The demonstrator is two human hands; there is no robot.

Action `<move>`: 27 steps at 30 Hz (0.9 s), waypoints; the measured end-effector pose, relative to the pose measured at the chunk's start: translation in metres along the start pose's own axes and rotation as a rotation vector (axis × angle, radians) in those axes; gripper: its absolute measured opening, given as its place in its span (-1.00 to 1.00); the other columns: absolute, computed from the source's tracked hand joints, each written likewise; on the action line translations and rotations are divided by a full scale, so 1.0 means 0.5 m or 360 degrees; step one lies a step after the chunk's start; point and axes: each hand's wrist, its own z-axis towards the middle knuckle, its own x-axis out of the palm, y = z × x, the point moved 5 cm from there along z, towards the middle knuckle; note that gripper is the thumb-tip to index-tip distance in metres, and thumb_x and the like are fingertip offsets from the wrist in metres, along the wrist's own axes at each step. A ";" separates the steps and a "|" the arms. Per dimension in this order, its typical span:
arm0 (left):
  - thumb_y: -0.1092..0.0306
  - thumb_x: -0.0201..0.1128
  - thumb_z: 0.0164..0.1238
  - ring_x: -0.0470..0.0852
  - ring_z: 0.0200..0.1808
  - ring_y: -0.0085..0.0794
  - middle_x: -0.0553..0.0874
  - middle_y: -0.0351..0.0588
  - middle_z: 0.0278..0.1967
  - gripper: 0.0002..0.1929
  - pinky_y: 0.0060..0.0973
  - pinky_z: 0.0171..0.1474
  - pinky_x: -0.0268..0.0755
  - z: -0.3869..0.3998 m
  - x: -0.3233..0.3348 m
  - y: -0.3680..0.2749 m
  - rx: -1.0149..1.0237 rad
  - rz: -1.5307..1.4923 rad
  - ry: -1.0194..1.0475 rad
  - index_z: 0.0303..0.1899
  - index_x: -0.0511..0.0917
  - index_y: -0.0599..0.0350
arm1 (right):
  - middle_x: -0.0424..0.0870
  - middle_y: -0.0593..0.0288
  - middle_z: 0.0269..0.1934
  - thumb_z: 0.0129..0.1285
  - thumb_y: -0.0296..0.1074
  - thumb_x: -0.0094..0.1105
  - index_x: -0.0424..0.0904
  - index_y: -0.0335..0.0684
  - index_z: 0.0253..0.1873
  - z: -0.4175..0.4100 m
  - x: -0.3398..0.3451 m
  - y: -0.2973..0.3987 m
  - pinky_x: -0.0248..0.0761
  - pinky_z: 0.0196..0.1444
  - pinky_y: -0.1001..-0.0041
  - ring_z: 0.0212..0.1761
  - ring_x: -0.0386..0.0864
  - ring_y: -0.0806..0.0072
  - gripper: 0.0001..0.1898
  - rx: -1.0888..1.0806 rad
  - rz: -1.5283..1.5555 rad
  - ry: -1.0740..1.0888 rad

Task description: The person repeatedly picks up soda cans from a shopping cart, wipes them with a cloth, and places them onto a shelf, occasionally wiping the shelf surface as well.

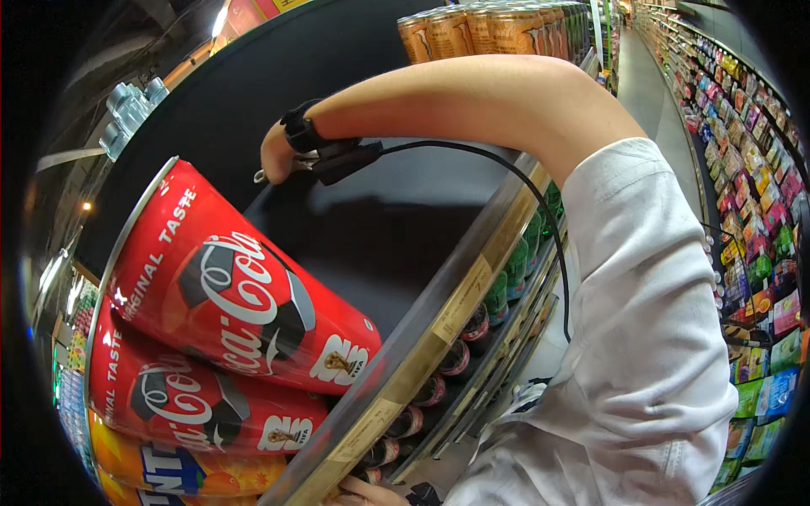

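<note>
My right hand point(278, 155) reaches over a black shelf, bent down at the wrist. A black strap with a boxy device point(345, 163) sits on that wrist, and a black cable runs from it. A small pale bit shows by the fingers, which are mostly hidden, so I cannot tell whether anything is held. Nearest to this hand are two red Coca-Cola containers point(253, 297) with a silvery rim, leaning side by side. Below them are orange Fanta containers point(190, 471). At the bottom edge my left hand point(367, 492) is partly visible beside the shelf's front edge point(405, 367).
Orange drink cans point(481, 31) stand packed farther along the shelf. Green bottles point(506, 278) and dark-drink bottles point(430, 390) fill the level below. Clear bottles point(130, 107) stand upper left. Across the aisle floor point(658, 82) hang rows of colourful packets point(753, 190).
</note>
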 end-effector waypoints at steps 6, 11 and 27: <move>0.40 0.20 0.44 0.62 -0.19 -0.04 0.67 0.18 -0.16 -0.78 -0.22 0.00 0.48 0.015 0.003 -0.034 0.0175 0.0102 0.0091 -0.16 0.58 0.48 | 0.70 0.02 -0.05 0.31 -0.07 -0.05 0.66 -0.28 0.06 0.004 0.006 0.010 0.40 0.07 0.21 -0.01 0.59 0.21 -0.54 -0.0171 0.0010 0.0117; 0.40 0.19 0.46 0.61 -0.19 0.01 0.65 0.18 -0.15 -0.79 -0.17 0.04 0.45 0.017 -0.002 -0.050 0.0017 0.0020 0.0158 -0.20 0.58 0.46 | 0.69 0.03 0.00 0.37 0.04 -0.04 0.65 -0.28 0.11 0.001 0.009 0.020 0.38 0.12 0.22 0.04 0.57 0.22 -0.48 -0.0296 0.0015 0.0208; 0.56 0.04 0.47 0.55 0.12 -0.06 0.58 0.21 0.08 -0.74 -0.18 0.22 0.38 0.006 0.002 0.020 0.0227 0.0014 0.0281 0.08 0.50 0.48 | 0.69 0.10 -0.04 0.39 -0.02 0.05 0.60 -0.26 0.13 -0.114 0.004 0.062 0.40 0.05 0.25 -0.05 0.53 0.30 -0.56 -0.0399 0.0015 0.0283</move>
